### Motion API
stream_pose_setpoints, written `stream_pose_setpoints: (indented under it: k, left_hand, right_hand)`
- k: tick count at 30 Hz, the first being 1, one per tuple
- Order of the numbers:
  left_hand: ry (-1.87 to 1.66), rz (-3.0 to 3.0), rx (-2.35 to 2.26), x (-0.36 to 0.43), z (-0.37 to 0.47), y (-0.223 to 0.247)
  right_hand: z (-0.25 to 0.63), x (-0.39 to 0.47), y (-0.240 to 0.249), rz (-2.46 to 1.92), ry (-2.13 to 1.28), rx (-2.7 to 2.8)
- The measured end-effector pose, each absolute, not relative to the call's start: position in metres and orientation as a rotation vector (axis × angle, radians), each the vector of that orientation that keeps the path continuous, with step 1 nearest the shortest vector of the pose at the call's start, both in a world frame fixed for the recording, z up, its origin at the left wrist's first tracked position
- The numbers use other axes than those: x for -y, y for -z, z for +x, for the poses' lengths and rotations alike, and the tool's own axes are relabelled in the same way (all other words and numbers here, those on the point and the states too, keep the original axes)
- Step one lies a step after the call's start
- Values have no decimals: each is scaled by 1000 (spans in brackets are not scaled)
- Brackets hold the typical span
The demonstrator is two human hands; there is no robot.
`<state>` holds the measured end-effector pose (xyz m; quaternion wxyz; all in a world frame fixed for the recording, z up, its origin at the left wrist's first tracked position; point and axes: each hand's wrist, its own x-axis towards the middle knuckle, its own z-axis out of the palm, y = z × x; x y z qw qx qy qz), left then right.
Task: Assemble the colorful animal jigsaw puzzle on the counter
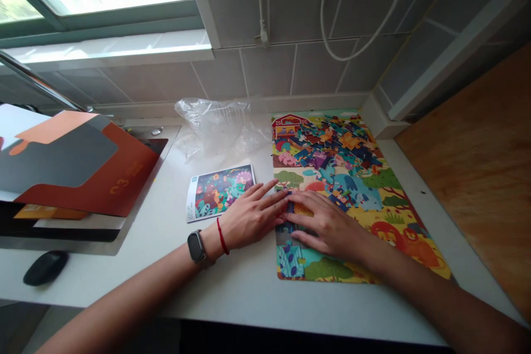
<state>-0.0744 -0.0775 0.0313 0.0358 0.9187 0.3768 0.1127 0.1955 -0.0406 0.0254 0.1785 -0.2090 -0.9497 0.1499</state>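
Note:
A colourful illustrated board (pixel 340 270) with farm and safari animals lies on the white counter. Along its left edge runs a joined strip of blue puzzle pieces (pixel 291 259), partly covered by my hands. My left hand (pixel 255 214) lies flat with fingers stretched over the board's left edge, fingertips on the pieces. Touching the same spot from the right is my right hand (pixel 326 224), its fingers spread and bent slightly downward. The fingertips of both hands meet; any piece under them is hidden. A heap of loose puzzle pieces (pixel 346 141) covers the board's far part.
Left of the board lies a small picture card (pixel 224 191). Crumpled clear plastic (pixel 219 127) sits behind it. An orange and grey folded box (pixel 120 171) and a black mouse (pixel 45 267) are farther left. A wooden panel (pixel 481 149) stands at the right.

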Motion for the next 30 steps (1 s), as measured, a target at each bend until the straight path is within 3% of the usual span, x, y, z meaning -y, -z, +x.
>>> stream_pose_setpoints:
  k: [13,30]
  left_hand:
    - [-259,2710,-1328,87,-72,-20]
    - [-400,2665,-1326,84,-76,-11]
  right_hand:
    - [195,39,-25,-544,-345,2645]
    - [194,40,-36,-784,-417,2739]
